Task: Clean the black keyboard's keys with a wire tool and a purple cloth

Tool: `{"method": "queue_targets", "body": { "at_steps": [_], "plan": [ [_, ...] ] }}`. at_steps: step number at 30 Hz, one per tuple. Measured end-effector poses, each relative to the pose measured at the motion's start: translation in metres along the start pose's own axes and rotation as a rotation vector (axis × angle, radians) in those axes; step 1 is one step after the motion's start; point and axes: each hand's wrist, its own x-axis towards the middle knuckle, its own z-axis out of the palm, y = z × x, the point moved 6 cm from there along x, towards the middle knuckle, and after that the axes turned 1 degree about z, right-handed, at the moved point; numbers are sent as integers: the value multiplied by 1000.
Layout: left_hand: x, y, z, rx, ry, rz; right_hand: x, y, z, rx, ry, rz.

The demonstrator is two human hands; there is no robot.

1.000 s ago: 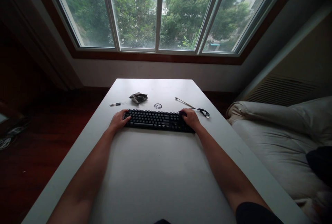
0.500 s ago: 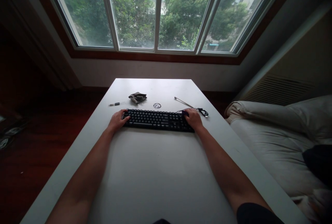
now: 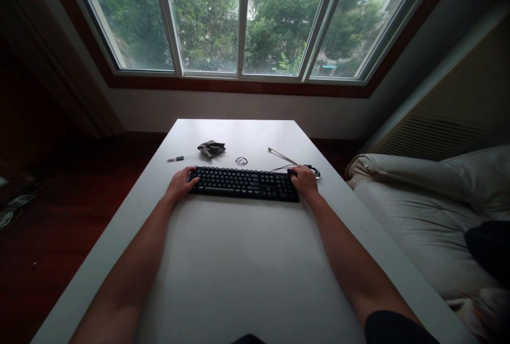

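A black keyboard (image 3: 243,183) lies across the far half of a white table (image 3: 247,269). My left hand (image 3: 182,184) curls round the keyboard's left end, thumb on the front edge. At the right end, my right hand (image 3: 306,181) rests with fingers bent over the corner, close to the black cable (image 3: 297,167) that runs off behind it. Both forearms stretch forward over the tabletop.
Behind the keyboard lie a crumpled dark cloth (image 3: 211,148), a small screwdriver-like tool (image 3: 177,159), a small round ring (image 3: 241,161) and a thin stick (image 3: 281,156). A pale sofa (image 3: 430,211) stands right of the table. Wide windows (image 3: 243,14) fill the far wall.
My right hand has slid from on top of the keyboard's right part to its right end. The left hand has stayed in place.
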Motion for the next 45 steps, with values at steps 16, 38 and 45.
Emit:
{"method": "queue_targets", "body": {
  "at_steps": [16,38,45],
  "plan": [
    [0,3,-1,-13,0,-1,1,-23,1,143,-53,-138],
    [1,1,1,-9,-2,8,-11,-74,-12,191,-201,-381],
    [-1,5,-2,-2,-19,-6,-11,-71,-9,202,-202,-298]
  ]
}}
